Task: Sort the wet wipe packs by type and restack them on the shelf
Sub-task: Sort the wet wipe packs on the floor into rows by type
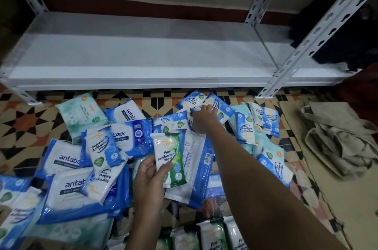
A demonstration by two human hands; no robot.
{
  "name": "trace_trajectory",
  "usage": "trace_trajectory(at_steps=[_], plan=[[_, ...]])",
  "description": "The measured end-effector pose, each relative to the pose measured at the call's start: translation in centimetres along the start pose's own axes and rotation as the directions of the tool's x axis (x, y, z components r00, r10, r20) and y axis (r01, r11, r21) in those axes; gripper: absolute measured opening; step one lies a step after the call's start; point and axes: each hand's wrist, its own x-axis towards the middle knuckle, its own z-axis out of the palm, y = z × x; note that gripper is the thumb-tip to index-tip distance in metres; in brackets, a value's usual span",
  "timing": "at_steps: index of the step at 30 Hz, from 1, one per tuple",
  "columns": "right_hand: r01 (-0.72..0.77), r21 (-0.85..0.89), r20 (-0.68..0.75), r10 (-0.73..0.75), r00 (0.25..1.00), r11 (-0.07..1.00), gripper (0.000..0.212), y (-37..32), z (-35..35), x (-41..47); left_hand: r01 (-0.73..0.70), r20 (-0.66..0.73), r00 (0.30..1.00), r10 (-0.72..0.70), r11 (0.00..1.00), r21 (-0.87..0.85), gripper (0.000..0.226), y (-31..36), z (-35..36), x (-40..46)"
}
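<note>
Many wet wipe packs lie in a loose pile on the patterned tile floor in front of a white metal shelf (143,59) whose board holds nothing. My left hand (150,176) grips a green and white pine antibacterial wipes pack (169,157) near the middle of the pile. My right hand (202,117) reaches farther out and grips a blue fragrance-free antibacterial wipes pack (217,106) close to the shelf's front edge. Large blue antabax packs (67,186) lie at the left. Pale teal packs (81,113) sit at the back left.
Several more green pine packs (210,235) lie at the bottom of the view. A crumpled beige cloth bag (337,141) rests on the floor at the right. White perforated shelf uprights (313,33) stand at the right, with a dark object (347,30) behind them.
</note>
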Motion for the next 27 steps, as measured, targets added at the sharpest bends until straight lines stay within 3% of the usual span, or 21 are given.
trace_trajectory(at_steps=[8, 14, 16, 20, 23, 27], plan=[[0.043, 0.225, -0.162, -0.006, 0.987, 0.973, 0.044, 0.9, 1.2, -1.2, -0.004, 0.020, 1.000, 0.006, 0.998, -0.059, 0.032, 0.4, 0.5, -0.3], [0.084, 0.596, -0.308, 0.131, 0.942, 0.799, 0.030, 1.7, 2.0, -4.0, -0.024, -0.020, 1.000, 0.023, 0.998, -0.061, 0.032, 0.9, -0.1, -1.2], [0.102, 0.733, -0.332, 0.223, 0.917, 0.672, 0.027, 2.4, 1.1, -5.2, -0.035, -0.034, 0.999, 0.034, 0.998, -0.054, 0.041, 1.2, -0.8, -1.5], [0.122, 0.937, -0.247, 0.375, 0.894, 0.327, 0.036, 3.8, -1.1, -9.7, -0.058, -0.039, 0.998, 0.056, 0.998, -0.037, 0.066, 2.5, -3.1, -2.8], [0.149, 0.966, -0.232, 0.455, 0.860, 0.211, 0.045, 3.5, -0.7, -13.2, -0.059, -0.067, 0.996, 0.059, 0.998, 0.009, 0.076, 3.4, -5.1, -4.1], [0.161, 0.987, -0.157, 0.447, 0.881, 0.029, 0.035, -0.3, 0.8, -19.4, -0.034, -0.089, 0.995, 0.041, 0.997, 0.069, 0.070, 4.0, -9.6, -6.5]])
